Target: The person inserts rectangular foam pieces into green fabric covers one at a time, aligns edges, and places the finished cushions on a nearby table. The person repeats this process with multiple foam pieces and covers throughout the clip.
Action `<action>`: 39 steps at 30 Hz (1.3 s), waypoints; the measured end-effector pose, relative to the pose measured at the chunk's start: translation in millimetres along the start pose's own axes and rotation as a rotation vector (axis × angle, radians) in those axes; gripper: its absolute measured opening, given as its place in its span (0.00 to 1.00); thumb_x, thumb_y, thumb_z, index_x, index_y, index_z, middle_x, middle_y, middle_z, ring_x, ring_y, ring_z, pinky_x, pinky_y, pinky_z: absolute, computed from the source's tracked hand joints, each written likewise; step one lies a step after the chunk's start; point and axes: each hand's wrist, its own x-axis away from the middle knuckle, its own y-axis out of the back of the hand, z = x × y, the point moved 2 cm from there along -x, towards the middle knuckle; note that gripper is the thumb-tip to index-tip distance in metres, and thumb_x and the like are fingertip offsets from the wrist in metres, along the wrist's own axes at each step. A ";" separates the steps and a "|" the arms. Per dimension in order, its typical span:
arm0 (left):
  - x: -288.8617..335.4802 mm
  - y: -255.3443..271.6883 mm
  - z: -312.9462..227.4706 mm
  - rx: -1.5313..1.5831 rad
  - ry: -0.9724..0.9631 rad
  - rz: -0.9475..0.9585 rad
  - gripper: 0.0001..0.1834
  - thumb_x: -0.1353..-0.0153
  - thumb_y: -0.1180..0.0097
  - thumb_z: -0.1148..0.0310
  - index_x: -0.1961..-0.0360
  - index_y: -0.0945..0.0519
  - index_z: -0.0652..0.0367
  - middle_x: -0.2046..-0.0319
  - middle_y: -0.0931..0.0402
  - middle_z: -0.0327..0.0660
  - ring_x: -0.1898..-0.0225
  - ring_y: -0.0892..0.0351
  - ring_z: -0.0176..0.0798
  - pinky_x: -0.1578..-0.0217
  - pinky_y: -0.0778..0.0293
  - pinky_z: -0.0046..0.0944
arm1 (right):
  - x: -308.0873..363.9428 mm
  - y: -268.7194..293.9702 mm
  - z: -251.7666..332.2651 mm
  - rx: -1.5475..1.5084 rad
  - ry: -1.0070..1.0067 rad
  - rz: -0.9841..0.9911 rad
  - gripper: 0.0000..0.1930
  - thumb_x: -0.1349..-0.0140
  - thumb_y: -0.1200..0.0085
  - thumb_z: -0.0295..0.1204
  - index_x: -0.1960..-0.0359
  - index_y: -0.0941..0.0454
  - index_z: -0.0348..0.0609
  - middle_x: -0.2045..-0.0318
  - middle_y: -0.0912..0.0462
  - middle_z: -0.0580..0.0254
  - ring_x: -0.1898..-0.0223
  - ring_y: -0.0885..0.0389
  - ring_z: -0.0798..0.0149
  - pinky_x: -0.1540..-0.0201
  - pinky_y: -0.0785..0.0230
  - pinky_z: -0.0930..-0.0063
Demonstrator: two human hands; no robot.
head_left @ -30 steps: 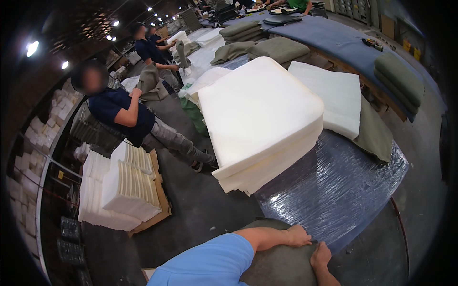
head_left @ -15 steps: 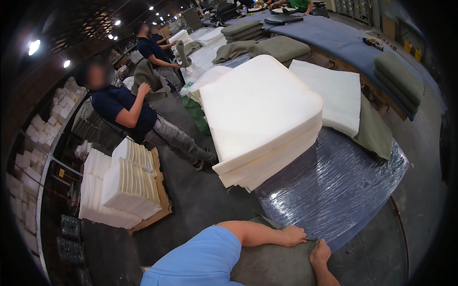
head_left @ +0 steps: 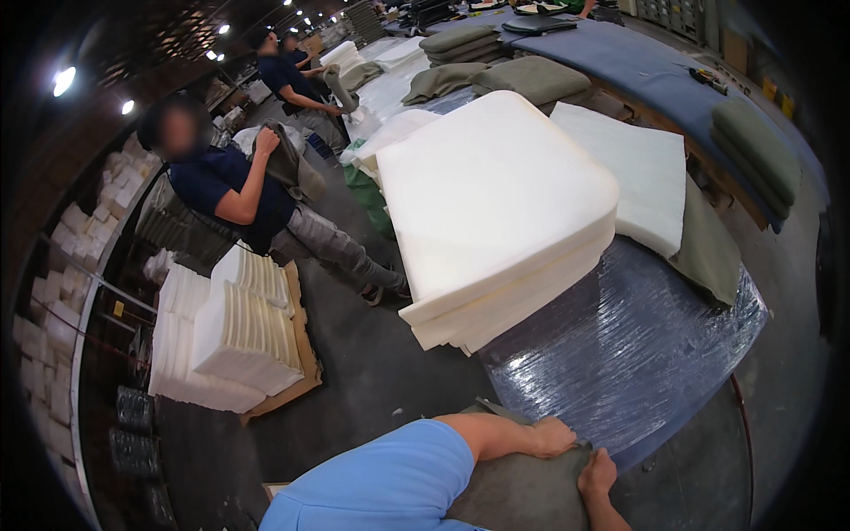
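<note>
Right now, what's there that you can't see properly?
In the head view:
Grey-green cloth: lower part cut off by the bottom edge.
The cloth's gripped edge: partly covered by the left hand and right hand.
Plastic-covered tabletop: partly hidden under the white padding stack.
Small tools on the far blue table: too tiny to tell what they are.

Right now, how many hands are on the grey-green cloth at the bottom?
2: the left hand and, beside it, the right hand, both at the edge of the grey-green cloth. Some fingers are hidden.
</note>
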 end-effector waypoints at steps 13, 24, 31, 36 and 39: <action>-2.6 4.1 -1.7 -0.022 0.042 0.063 0.26 0.26 0.57 0.50 0.61 0.16 0.63 0.64 0.15 0.57 0.59 0.15 0.63 0.55 0.23 0.58 | -0.1 -3.9 -6.0 -0.001 0.036 -0.030 0.10 0.29 0.52 0.33 0.65 0.28 0.39 0.68 0.18 0.36 0.59 0.19 0.31 0.57 0.30 0.41; -2.1 -3.5 1.4 -0.043 0.028 -0.013 0.27 0.25 0.57 0.49 0.64 0.18 0.62 0.70 0.16 0.55 0.64 0.15 0.62 0.60 0.22 0.58 | 1.5 -0.7 -0.7 0.004 0.008 -0.015 0.09 0.29 0.51 0.32 0.65 0.29 0.38 0.68 0.18 0.37 0.60 0.19 0.32 0.58 0.30 0.42; 0.1 -4.0 1.9 -0.034 0.029 -0.013 0.27 0.25 0.58 0.48 0.64 0.18 0.62 0.69 0.16 0.55 0.63 0.15 0.63 0.59 0.22 0.58 | 3.1 -3.2 -0.6 0.007 0.026 -0.038 0.08 0.30 0.51 0.30 0.65 0.28 0.38 0.69 0.18 0.37 0.61 0.19 0.32 0.59 0.30 0.42; 2.4 7.8 -4.6 -0.012 0.064 0.056 0.25 0.24 0.58 0.52 0.59 0.17 0.62 0.64 0.15 0.55 0.58 0.15 0.62 0.55 0.23 0.58 | 4.9 0.6 2.3 -0.002 -0.001 -0.021 0.09 0.31 0.50 0.31 0.65 0.28 0.37 0.68 0.18 0.37 0.59 0.19 0.32 0.57 0.30 0.42; 6.6 9.3 -2.6 0.003 0.073 0.048 0.24 0.25 0.56 0.52 0.59 0.16 0.62 0.63 0.14 0.55 0.57 0.15 0.62 0.54 0.23 0.58 | 4.4 6.9 9.1 -0.047 0.044 0.061 0.11 0.30 0.49 0.34 0.65 0.27 0.36 0.66 0.17 0.37 0.57 0.18 0.33 0.55 0.29 0.44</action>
